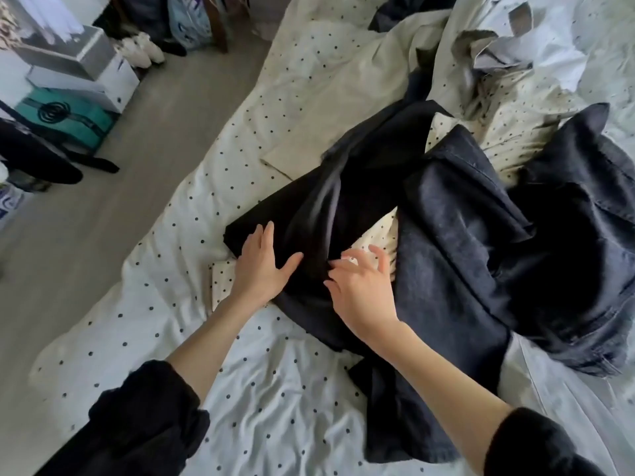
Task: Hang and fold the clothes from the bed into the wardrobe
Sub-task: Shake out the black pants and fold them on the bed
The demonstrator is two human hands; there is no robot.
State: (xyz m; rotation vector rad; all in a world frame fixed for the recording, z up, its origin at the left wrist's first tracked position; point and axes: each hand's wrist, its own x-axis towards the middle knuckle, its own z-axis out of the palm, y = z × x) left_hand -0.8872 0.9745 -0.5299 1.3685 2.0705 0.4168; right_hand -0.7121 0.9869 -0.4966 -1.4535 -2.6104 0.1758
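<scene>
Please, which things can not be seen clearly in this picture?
- Wardrobe: not in the head view.
- Right hand: motion blur on its fingertips; a pinch on the black garment cannot be confirmed.
- Dark denim garment: crumpled, its type unclear.
- Boxes on the floor: cut by the left edge.
- Left hand: clear, flat on the black garment.

On the grey floor to the left of the bed, white boxes are stacked on a teal box with a black swirl printed on it. A pair of white shoes sits just beyond the stack, near a patterned bag and a brown wooden furniture leg.
</scene>
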